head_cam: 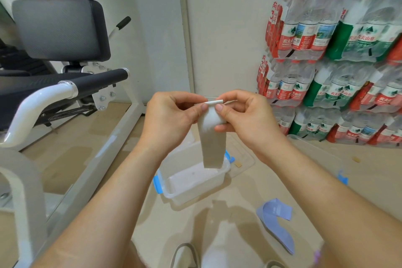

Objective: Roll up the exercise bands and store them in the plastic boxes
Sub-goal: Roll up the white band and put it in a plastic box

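Thumbs and forefingers of both hands are pinching the top end of a grey band (212,137), where a first small roll is forming along its upper edge. The left hand (168,118) is holding the left end of that roll, and the right hand (243,118) is holding the right end, with its lower fingers curling in behind the cloth. The roll's axis is running left to right between the two grips, level with the floor, while the band's long axis is hanging straight down from it. Both hands are sitting about equally near the roll, so neither is leading by position. The coming turns will likely be drawing the loose tail upward into the roll.

The tail is dangling free, its lower end hovering over the far right part of a clear plastic box (174,189) with blue clips. The box is standing open on the floor directly beneath the hands, and I am seeing nothing inside it but its pale bottom. A lid (245,156) seems to be lying flat just behind it.

A lilac band (275,222) is lying unrolled on the floor to the right, well apart from the box. Another clear box's rim (304,140) is showing near the stacked water bottles (326,50); its contents are hidden.
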A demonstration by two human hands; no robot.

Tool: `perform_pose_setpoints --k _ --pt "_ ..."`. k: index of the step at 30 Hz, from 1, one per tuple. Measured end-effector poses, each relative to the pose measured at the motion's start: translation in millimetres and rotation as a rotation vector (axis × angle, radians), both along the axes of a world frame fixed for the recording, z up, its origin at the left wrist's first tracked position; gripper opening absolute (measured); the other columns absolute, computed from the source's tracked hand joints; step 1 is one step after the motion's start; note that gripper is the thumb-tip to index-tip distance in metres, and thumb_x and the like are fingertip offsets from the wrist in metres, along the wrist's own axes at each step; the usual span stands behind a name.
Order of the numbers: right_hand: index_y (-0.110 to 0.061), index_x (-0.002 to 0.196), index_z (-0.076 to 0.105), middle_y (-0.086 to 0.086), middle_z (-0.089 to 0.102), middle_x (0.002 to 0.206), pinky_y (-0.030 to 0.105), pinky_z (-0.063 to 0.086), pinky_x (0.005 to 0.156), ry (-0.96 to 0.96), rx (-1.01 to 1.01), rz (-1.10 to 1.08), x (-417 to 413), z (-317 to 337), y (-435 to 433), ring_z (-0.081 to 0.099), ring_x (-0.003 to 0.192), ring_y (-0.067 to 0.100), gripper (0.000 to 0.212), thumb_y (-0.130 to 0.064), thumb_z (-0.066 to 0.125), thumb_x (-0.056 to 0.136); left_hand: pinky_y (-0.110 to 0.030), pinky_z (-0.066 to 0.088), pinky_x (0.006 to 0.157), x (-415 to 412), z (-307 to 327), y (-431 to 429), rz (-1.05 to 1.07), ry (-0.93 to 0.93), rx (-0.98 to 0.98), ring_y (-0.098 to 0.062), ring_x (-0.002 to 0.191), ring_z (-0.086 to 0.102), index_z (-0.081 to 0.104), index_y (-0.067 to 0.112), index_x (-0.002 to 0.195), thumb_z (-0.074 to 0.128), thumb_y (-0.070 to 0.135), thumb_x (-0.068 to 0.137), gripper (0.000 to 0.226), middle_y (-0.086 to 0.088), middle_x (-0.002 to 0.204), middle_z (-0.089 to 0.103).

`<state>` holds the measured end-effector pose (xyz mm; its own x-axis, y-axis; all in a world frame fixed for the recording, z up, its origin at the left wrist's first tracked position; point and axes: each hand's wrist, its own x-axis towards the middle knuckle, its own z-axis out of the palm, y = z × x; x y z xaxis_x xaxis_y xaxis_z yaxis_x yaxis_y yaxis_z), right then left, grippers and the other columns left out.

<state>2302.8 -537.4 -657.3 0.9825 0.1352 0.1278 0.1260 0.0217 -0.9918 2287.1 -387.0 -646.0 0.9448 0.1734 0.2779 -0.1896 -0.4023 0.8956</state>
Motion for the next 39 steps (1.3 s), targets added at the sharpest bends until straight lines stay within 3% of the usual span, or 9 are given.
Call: perform_pose_setpoints --k 5,7,11,19,21,25,27,33,39 --pt "-0.011 0.089 0.066 0.009 0.059 0.066 0.020 0.053 0.052 0.012 0.020 0.022 -1.9 5.6 0.4 0.062 0.061 0.013 0.011 -0.002 0.059 0.090 -0.014 0.048 0.063 -2.5 -0.6 -2.1 0.022 -0.149 0.136 0.002 0.062 0.063 0.071 0.032 0.072 0.073 0.014 0.078 0.020 0.015 0.066 0.070" --pt "-0.008 0.097 0.069 0.012 0.061 0.072 0.020 0.053 0.053 0.074 0.044 0.064 -2.3 7.5 -1.6 0.063 0.063 0.014 0.014 -0.002 0.058 0.090 -0.013 0.048 0.059 -5.6 -0.5 -3.3 0.014 -0.228 0.227 0.001 0.061 0.063 0.071 0.028 0.073 0.071 0.009 0.078 0.019 0.014 0.065 0.069" --pt "-0.005 0.098 0.070 0.017 0.066 0.086 0.019 0.052 0.050 0.200 0.139 0.145 -2.7 11.0 -7.6 0.062 0.068 0.021 0.016 0.001 0.058 0.089 -0.026 0.050 0.058 -9.3 0.3 -6.2 -0.014 -0.393 0.374 -0.012 0.061 0.060 0.074 0.015 0.077 0.070 0.004 0.077 0.012 0.005 0.065 0.067" --pt "0.002 0.095 0.070 0.012 0.070 0.079 0.021 0.056 0.059 0.295 0.340 0.269 -2.7 15.2 -20.5 0.068 0.068 0.016 0.015 -0.002 0.059 0.087 -0.023 0.049 0.060 -10.0 7.7 -1.4 -0.087 -0.535 0.540 -0.010 0.062 0.057 0.074 0.013 0.081 0.069 0.006 0.080 0.009 0.002 0.072 0.068" --pt "0.001 0.093 0.071 0.014 0.069 0.085 0.020 0.056 0.059 0.259 0.327 0.247 -2.6 13.0 -19.3 0.067 0.072 0.016 0.013 0.000 0.061 0.085 -0.023 0.051 0.063 -12.2 8.5 -2.9 -0.091 -0.474 0.473 -0.012 0.065 0.062 0.075 0.015 0.082 0.069 0.006 0.080 0.011 0.003 0.073 0.070" --pt "-0.002 0.089 0.071 0.013 0.069 0.083 0.020 0.055 0.057 0.201 0.253 0.187 -1.4 11.1 -19.0 0.068 0.071 0.015 0.012 0.004 0.064 0.082 -0.017 0.053 0.068 -15.3 12.8 -2.2 -0.137 -0.107 0.046 -0.004 0.072 0.070 0.075 0.021 0.080 0.075 0.011 0.078 0.010 0.007 0.074 0.075" --pt "-0.005 0.089 0.072 0.012 0.072 0.082 0.021 0.054 0.057 0.153 0.175 0.164 -2.0 11.8 -18.9 0.069 0.073 0.015 0.011 0.002 0.067 0.082 -0.017 0.054 0.067 -15.3 14.4 -1.2 -0.157 -0.021 -0.073 -0.004 0.069 0.070 0.076 0.019 0.080 0.074 0.015 0.078 0.005 0.007 0.074 0.076" --pt "-0.009 0.095 0.071 0.015 0.073 0.087 0.020 0.055 0.058 0.060 -0.016 0.040 -3.4 9.9 -10.8 0.070 0.074 0.016 0.015 -0.001 0.069 0.082 -0.021 0.057 0.065 -10.6 12.0 2.9 -0.141 0.145 -0.230 -0.012 0.069 0.071 0.075 0.006 0.083 0.073 0.006 0.077 0.006 -0.004 0.073 0.075" --pt "-0.010 0.107 0.071 0.006 0.074 0.092 0.024 0.059 0.072 0.040 -0.083 -0.097 -3.7 -4.4 6.3 0.072 0.080 0.013 0.021 -0.008 0.067 0.086 -0.017 0.054 0.061 -7.7 7.5 3.3 -0.094 0.193 -0.262 -0.009 0.065 0.071 0.073 0.004 0.085 0.073 0.001 0.077 0.008 -0.002 0.068 0.074"
